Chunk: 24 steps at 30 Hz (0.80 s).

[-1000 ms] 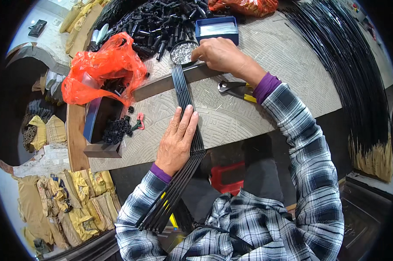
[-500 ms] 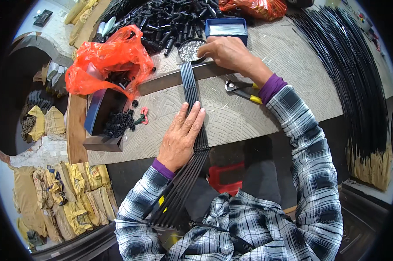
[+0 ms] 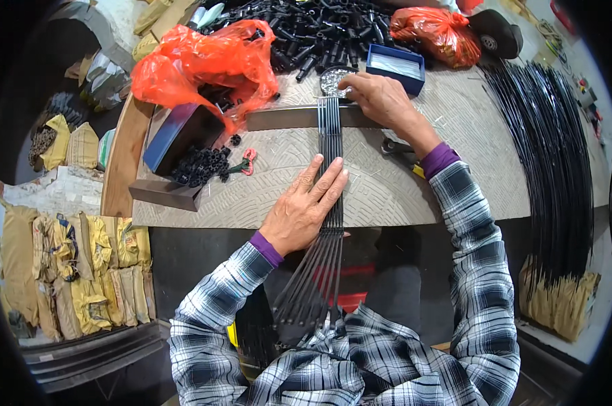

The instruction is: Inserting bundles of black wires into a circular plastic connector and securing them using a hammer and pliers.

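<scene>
My left hand (image 3: pixel 302 213) lies flat across a row of thin black rods (image 3: pixel 331 145), its fingers stretched out and slightly parted. Side by side, the rods run over a dark metal bar (image 3: pixel 279 120), and their near ends fan out past the table edge. My right hand (image 3: pixel 387 101) is at the near right side of a small round dish (image 3: pixel 322 84) that holds tiny silver metal pieces (image 3: pixel 334 80). Its thumb and fingertips are pinched together close to the rods' far ends; anything between them is too small to see. Pliers with yellow-marked handles (image 3: pixel 395 147) lie partly under my right forearm.
Behind the dish are a blue box (image 3: pixel 414 80) of thin pale strips and a heap of black tubular parts (image 3: pixel 319 34). An orange plastic bag (image 3: pixel 204 61) and small black caps (image 3: pixel 201 162) sit left. Long black rods (image 3: pixel 549 149) are stacked at right.
The view has shifted, so the table appears further right and higher. My left hand stays on the rods. My right fingertips have come from inside the dish to its near edge.
</scene>
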Each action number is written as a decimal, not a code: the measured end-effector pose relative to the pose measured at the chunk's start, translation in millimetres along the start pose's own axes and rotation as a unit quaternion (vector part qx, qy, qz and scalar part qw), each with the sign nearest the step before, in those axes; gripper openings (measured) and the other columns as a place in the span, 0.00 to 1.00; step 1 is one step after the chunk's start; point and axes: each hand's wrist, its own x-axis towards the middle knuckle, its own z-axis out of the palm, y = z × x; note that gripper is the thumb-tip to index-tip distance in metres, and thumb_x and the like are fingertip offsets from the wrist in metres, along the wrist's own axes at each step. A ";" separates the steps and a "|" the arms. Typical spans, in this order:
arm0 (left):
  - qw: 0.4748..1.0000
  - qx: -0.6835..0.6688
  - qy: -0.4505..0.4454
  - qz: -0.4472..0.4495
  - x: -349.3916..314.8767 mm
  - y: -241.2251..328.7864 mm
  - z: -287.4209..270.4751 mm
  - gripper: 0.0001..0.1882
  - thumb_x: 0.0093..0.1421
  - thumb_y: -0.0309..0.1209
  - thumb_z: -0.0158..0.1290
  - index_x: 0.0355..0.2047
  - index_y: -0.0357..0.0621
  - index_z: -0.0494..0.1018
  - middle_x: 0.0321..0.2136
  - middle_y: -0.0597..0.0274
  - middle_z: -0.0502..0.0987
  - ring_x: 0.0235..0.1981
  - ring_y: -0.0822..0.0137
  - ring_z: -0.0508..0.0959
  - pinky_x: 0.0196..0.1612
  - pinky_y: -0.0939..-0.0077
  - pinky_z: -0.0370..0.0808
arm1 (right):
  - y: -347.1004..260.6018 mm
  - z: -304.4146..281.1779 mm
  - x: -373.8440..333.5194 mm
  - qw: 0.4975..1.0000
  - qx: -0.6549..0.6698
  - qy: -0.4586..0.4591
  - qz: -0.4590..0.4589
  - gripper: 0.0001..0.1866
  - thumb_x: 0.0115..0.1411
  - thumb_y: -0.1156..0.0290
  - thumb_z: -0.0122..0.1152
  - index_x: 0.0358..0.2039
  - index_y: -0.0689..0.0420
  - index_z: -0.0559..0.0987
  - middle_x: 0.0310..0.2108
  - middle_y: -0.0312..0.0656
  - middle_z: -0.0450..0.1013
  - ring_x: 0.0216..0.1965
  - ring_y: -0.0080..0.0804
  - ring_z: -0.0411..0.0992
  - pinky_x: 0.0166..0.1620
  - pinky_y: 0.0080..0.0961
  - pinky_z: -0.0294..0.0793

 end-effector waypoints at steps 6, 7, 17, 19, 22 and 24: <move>0.999 -0.010 0.030 0.004 -4.8 -2.5 2.2 0.35 0.49 0.44 0.51 0.55 0.38 0.59 0.58 0.53 0.56 0.58 0.49 0.57 0.57 0.63 0.60 | 0.5 -16.5 -4.5 0.997 -0.058 -0.037 0.020 0.06 0.52 0.68 0.55 0.31 0.51 0.75 0.27 0.38 0.72 0.31 0.38 0.72 0.32 0.31 0.69; 0.999 0.017 0.031 0.013 -4.2 -3.7 4.0 0.36 0.49 0.45 0.52 0.55 0.38 0.59 0.57 0.53 0.56 0.58 0.49 0.57 0.57 0.63 0.60 | -0.4 -19.5 -4.2 0.996 -0.054 -0.066 0.029 0.06 0.51 0.68 0.55 0.30 0.52 0.76 0.27 0.37 0.72 0.31 0.37 0.72 0.32 0.31 0.69; 0.999 0.018 0.043 -0.022 -4.3 3.7 -10.4 0.44 0.46 0.56 0.50 0.57 0.39 0.55 0.59 0.52 0.53 0.60 0.49 0.53 0.59 0.62 0.55 | 23.0 -17.4 9.7 0.975 0.184 0.118 0.038 0.08 0.53 0.74 0.56 0.34 0.59 0.76 0.31 0.42 0.73 0.34 0.31 0.72 0.39 0.22 0.69; 1.000 -0.008 0.022 -0.010 0.9 0.9 -8.7 0.46 0.45 0.58 0.51 0.57 0.39 0.55 0.59 0.52 0.54 0.60 0.50 0.53 0.59 0.61 0.54 | 56.7 -35.9 13.6 0.987 0.031 0.131 0.089 0.08 0.53 0.71 0.56 0.34 0.58 0.77 0.31 0.42 0.73 0.34 0.31 0.72 0.39 0.22 0.69; 0.999 -0.054 0.004 0.003 -2.9 -0.3 -6.3 0.47 0.43 0.59 0.52 0.56 0.39 0.55 0.58 0.52 0.54 0.60 0.50 0.52 0.60 0.61 0.54 | 81.7 -44.1 22.4 0.987 -0.106 -0.029 0.116 0.09 0.49 0.67 0.58 0.30 0.56 0.78 0.27 0.42 0.72 0.31 0.38 0.72 0.36 0.29 0.70; 0.998 -0.068 0.011 0.006 -6.9 1.4 -5.7 0.48 0.43 0.59 0.52 0.56 0.38 0.56 0.58 0.53 0.54 0.60 0.51 0.53 0.60 0.61 0.54 | 85.2 -45.0 28.2 0.976 -0.126 -0.109 0.139 0.08 0.47 0.68 0.58 0.25 0.58 0.77 0.26 0.44 0.72 0.31 0.40 0.71 0.35 0.31 0.70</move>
